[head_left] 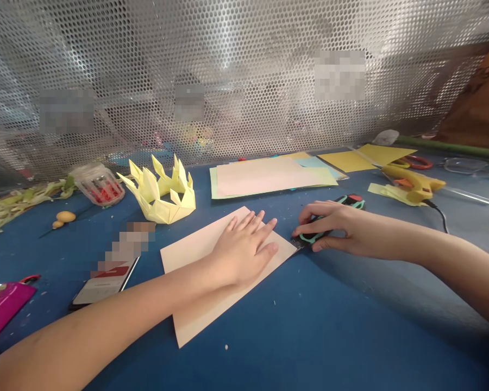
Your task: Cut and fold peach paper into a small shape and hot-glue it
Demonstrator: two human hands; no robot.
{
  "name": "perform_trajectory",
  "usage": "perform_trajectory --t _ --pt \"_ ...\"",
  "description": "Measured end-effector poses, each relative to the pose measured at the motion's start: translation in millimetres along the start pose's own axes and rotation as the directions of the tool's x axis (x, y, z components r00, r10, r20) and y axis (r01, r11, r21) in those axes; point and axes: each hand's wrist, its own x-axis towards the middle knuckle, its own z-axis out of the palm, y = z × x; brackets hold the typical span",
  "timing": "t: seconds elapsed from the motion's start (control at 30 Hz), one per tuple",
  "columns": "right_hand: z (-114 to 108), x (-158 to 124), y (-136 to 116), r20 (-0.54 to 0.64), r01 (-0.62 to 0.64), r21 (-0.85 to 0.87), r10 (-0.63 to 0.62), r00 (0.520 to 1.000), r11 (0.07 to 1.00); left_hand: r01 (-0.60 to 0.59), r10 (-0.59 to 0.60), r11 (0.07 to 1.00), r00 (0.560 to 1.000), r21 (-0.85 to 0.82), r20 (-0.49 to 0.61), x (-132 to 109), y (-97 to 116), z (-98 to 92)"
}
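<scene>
Near edge: bare blue desk [269, 353], a pale pink sheet [201, 312] lying aslant on it, near corner pointing at you. Your left hand [244, 252] lies flat on the sheet, fingers stretched out and somewhat spread, gripping nothing. To its right, your right hand [336, 224] has its fingers closed round a black-and-teal cutter [309, 237], blade end at the sheet's right corner. Cannot tell whether the blade sits under the paper or just against it.

Risks, as judged: your left thumb points towards the blade side; if the cutter ran inward along that edge, the thumb could be nicked. Light pressure from your palm might let the sheet swivel, giving a crooked or torn edge. With no mat visible beneath, a deep stroke could score the desk.

Left, close to your forearm: a phone [106, 288], partly blurred out, and a magenta tool [8, 309] cut off by the view. Your elbow could nudge the phone if you swung wide.

Further out: a yellow paper crown [167, 209] upright, apart from the sheet; a stack of papers [264, 179]; right, a yellow glue gun [418, 183], whether hot you cannot tell. Behind all, a perforated metal screen [244, 70].
</scene>
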Motion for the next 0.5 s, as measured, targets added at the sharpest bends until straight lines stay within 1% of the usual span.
perform_trajectory --t 0.23,0.5 --pt "1.5 -1.3 -0.1 -0.013 0.016 -0.006 -0.016 1.000 1.000 -0.009 0.009 1.000 1.000 0.002 -0.006 0.1 0.0 0.7" --pt "4.4 0.7 -3.0 -0.036 0.051 -0.055 -0.053 0.998 0.997 -0.033 0.031 0.999 0.998 -0.025 -0.056 0.3 -0.7 1.0"
